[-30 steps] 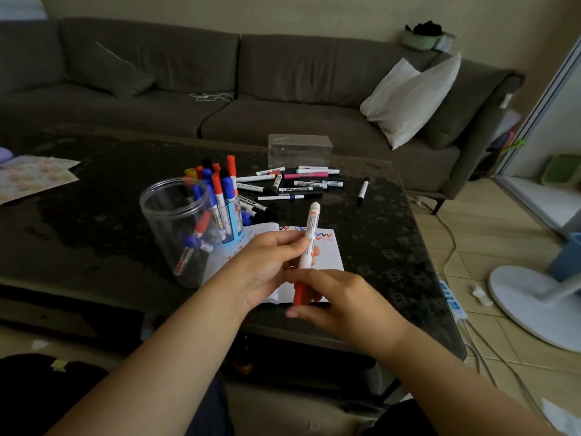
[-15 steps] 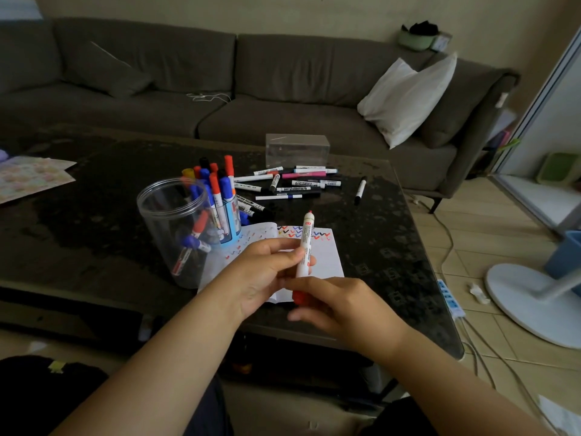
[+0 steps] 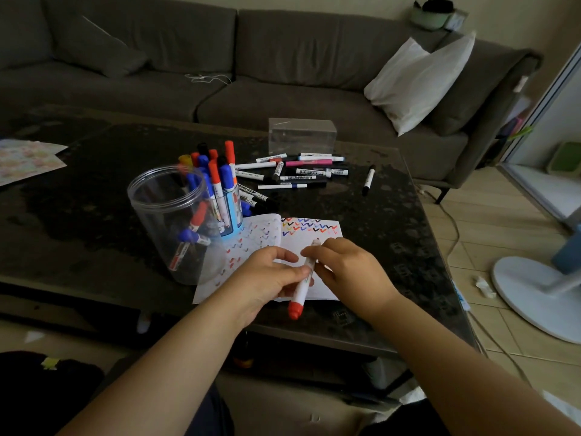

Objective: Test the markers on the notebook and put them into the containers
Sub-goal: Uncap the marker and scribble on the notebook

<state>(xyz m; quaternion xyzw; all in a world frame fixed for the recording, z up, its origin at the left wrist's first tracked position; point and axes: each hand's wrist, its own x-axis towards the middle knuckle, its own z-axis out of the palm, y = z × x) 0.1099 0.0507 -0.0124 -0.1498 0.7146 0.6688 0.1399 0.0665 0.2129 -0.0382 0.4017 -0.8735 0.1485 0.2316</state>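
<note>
both hands are holding a red-capped marker (image 3: 302, 283) over the notebook (image 3: 301, 237) on the tabletop (image 3: 377, 215); long axis running diagonally, cap end pointing down toward the viewer. left hand (image 3: 267, 278) fingers pinching its middle, right hand (image 3: 349, 269) fingers curling round the far end.

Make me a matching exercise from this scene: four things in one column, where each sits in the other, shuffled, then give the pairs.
Things:
1. red-capped marker
2. clear round jar
3. lone black marker
4. clear box

Places:
A. far side of the table, behind the loose pile of markers
B. held in both hands over the notebook
C. left of the notebook, with a few markers inside
D. lying alone, right of the loose pile

Pairs: 1-B, 2-C, 3-D, 4-A
</note>
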